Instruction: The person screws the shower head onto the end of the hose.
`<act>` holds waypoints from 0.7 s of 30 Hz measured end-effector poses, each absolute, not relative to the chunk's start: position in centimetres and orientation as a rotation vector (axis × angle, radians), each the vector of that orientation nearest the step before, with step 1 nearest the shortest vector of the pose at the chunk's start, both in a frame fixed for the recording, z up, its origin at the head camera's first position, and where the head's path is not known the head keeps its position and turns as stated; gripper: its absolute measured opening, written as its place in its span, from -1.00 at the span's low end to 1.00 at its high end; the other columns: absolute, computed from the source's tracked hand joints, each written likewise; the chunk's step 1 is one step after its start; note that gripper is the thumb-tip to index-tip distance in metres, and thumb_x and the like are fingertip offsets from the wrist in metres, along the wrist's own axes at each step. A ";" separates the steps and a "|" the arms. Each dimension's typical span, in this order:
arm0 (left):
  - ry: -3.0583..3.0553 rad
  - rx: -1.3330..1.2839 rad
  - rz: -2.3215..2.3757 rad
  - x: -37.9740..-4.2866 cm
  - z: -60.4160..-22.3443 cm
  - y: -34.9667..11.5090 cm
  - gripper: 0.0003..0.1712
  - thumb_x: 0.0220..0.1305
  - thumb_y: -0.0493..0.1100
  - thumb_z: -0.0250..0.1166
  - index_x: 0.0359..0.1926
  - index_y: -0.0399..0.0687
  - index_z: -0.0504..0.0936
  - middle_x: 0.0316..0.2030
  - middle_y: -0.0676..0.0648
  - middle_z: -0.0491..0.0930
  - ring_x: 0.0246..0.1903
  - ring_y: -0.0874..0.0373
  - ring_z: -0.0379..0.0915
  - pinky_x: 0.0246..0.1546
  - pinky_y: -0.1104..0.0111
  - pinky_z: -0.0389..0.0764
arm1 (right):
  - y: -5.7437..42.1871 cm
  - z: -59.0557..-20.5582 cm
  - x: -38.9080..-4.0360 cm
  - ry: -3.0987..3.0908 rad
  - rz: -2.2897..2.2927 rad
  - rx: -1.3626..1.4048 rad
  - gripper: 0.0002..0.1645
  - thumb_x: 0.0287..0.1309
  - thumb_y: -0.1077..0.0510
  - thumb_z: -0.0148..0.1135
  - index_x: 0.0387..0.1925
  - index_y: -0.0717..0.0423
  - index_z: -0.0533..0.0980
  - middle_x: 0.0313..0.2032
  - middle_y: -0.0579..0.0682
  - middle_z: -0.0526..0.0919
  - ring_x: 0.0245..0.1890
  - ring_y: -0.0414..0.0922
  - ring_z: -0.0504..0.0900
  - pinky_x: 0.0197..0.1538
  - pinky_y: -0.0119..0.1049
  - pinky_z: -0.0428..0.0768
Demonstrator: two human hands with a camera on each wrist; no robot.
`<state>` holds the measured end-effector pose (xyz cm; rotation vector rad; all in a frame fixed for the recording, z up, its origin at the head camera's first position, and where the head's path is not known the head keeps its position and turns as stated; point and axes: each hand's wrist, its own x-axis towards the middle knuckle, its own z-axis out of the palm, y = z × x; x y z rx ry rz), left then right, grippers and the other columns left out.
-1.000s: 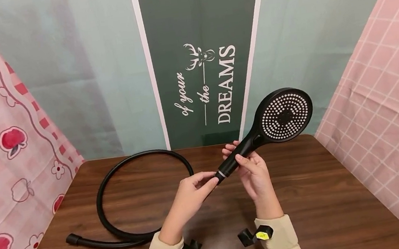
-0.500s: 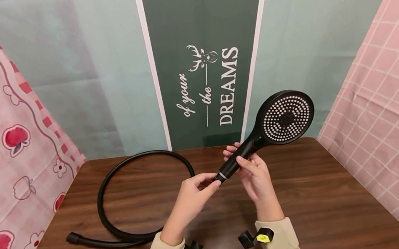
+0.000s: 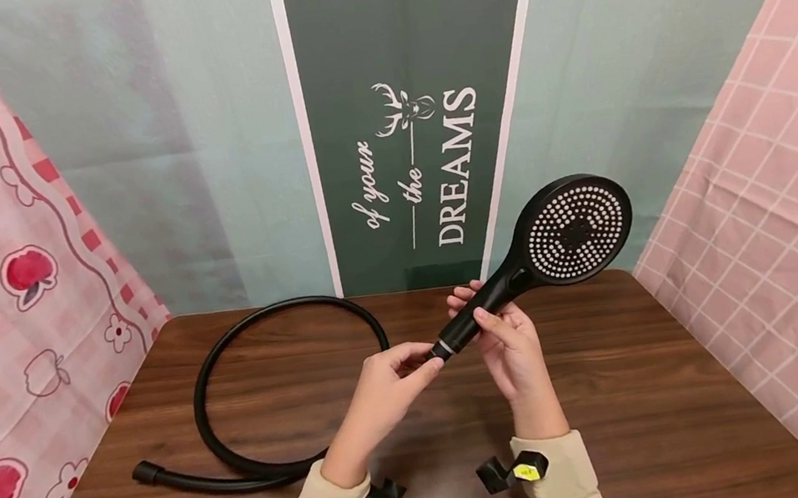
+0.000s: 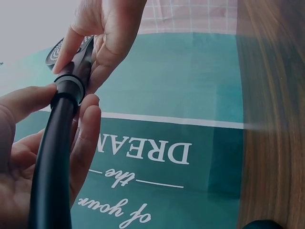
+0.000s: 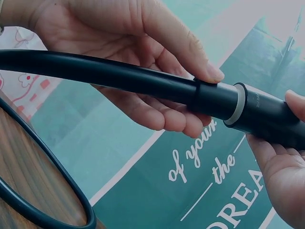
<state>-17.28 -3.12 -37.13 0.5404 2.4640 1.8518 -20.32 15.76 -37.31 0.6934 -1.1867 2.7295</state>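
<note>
Left hand pinches shower hose, right hand grips shower head; joint between them seems mated, perhaps untightened

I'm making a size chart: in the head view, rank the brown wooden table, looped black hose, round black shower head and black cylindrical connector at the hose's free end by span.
Largest to smallest:
Brown wooden table
Looped black hose
Round black shower head
Black cylindrical free-end connector

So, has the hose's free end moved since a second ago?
No: judged against the table in the head view, the free end lies in the same spot.
</note>
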 end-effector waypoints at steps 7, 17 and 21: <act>2.411 0.545 1.855 -17.6 -37.4 -3.4 -0.64 0.38 -0.03 0.27 0.04 -0.18 0.69 -0.23 -0.14 0.75 -0.20 0.09 0.67 -0.22 0.44 0.62 | 15.8 -37.2 -20.4 -1.182 2.730 0.682 -0.60 0.39 0.49 -0.14 0.14 0.22 0.44 0.00 0.04 0.73 0.05 -0.10 0.72 0.18 -0.24 0.60; 2.434 0.539 1.876 -17.4 -37.4 -3.3 -0.68 0.33 -0.08 0.32 0.00 -0.17 0.71 -0.18 -0.16 0.75 -0.24 0.15 0.67 -0.25 0.46 0.63 | 15.7 -37.3 -20.3 -1.185 2.726 0.694 -0.60 0.39 0.49 -0.13 0.14 0.24 0.44 0.00 0.04 0.73 0.06 -0.10 0.72 0.18 -0.24 0.59; 2.431 0.530 1.871 -17.4 -37.3 -3.3 -0.65 0.34 -0.07 0.31 0.03 -0.17 0.69 -0.15 -0.15 0.74 -0.21 0.09 0.69 -0.23 0.44 0.64 | 15.7 -37.3 -20.3 -1.189 2.728 0.691 -0.60 0.39 0.49 -0.13 0.14 0.23 0.44 0.00 0.04 0.73 0.05 -0.10 0.72 0.18 -0.24 0.60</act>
